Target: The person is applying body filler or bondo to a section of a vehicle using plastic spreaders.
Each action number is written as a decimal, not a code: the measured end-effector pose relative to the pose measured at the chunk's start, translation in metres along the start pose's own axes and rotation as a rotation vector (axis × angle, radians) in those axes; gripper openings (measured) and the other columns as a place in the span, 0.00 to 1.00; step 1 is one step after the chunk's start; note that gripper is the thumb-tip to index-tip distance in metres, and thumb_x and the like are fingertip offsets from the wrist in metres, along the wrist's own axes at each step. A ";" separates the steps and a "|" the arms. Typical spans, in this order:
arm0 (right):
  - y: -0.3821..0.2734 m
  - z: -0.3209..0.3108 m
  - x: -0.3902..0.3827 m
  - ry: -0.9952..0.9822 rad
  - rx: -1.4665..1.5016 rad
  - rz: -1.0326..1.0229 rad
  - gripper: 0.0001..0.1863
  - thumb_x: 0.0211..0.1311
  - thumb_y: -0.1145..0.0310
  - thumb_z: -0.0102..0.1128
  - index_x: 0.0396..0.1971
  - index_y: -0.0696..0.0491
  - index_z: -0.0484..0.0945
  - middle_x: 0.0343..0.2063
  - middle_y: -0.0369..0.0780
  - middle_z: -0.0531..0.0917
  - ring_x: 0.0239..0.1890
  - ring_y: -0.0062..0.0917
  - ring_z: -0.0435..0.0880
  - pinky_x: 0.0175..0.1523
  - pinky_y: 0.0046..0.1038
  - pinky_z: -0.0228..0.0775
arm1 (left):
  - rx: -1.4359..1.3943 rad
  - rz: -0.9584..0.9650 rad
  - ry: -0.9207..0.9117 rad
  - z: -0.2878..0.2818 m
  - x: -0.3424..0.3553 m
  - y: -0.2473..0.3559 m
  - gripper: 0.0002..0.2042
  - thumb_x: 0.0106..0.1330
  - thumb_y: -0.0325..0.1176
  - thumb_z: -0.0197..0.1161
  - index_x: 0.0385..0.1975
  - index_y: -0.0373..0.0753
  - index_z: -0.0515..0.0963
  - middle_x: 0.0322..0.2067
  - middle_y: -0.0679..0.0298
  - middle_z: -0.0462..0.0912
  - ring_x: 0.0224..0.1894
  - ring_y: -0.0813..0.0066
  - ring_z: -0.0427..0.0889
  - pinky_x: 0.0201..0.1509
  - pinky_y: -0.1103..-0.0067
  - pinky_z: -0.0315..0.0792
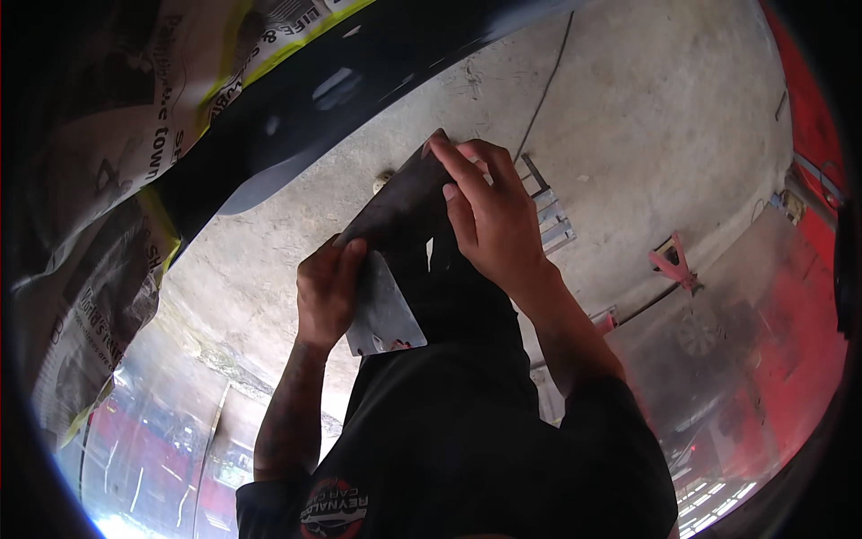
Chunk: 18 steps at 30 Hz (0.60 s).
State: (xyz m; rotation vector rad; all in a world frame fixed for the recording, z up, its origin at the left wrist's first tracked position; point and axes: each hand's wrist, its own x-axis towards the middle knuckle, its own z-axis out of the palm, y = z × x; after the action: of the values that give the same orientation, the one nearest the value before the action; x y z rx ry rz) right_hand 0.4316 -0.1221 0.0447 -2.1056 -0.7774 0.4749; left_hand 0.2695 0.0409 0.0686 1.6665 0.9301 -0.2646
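A dark, flexible sheet that looks like sandpaper [391,202] stretches slantwise between my hands, in front of my dark clothing. Its lower end is turned to show a smooth light grey face with small marks near the edge. My left hand [328,292] grips the sheet's left edge, thumb on top and fingers curled beneath. At the far upper corner, my right hand [489,211] has its index fingertip bent over the edge. The right thumb points toward the sheet's right side, and the other fingers are partly hidden behind the index finger.
A glossy black curved panel [314,99] crosses the upper left, beside printed masking sheeting [135,162] with yellow-green edges. On the concrete floor [646,117] lie a dark cable [549,81] and a grey metal frame [552,220]. A pink stand [675,262] is at the right, near a red surface [813,117].
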 end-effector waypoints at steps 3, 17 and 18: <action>0.012 0.000 0.004 0.036 0.126 -0.089 0.18 0.62 0.78 0.58 0.53 0.51 0.78 0.49 0.44 0.75 0.47 0.35 0.81 0.46 0.29 0.77 | 0.037 0.040 0.020 0.004 0.004 0.001 0.19 0.76 0.37 0.49 0.26 0.32 0.79 0.19 0.62 0.81 0.20 0.82 0.77 0.27 0.80 0.71; 0.060 0.052 0.131 0.182 -0.435 -0.299 0.18 0.50 0.70 0.64 0.44 0.50 0.74 0.56 0.39 0.76 0.49 0.36 0.74 0.48 0.40 0.67 | 0.041 -0.238 0.146 0.004 -0.009 -0.031 0.14 0.73 0.34 0.56 0.26 0.31 0.75 0.18 0.62 0.72 0.24 0.81 0.63 0.28 0.77 0.64; 0.062 0.055 0.137 0.183 -0.436 -0.299 0.18 0.50 0.70 0.64 0.44 0.50 0.74 0.56 0.39 0.76 0.49 0.36 0.74 0.48 0.40 0.67 | 0.042 -0.246 0.146 0.005 -0.010 -0.033 0.14 0.72 0.35 0.56 0.26 0.32 0.75 0.18 0.62 0.72 0.24 0.81 0.63 0.28 0.76 0.64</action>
State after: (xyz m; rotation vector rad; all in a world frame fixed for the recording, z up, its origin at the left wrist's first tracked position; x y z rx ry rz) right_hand 0.5244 -0.0280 -0.0462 -2.3274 -1.1413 -0.0577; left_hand 0.2412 0.0332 0.0490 1.6258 1.2496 -0.3332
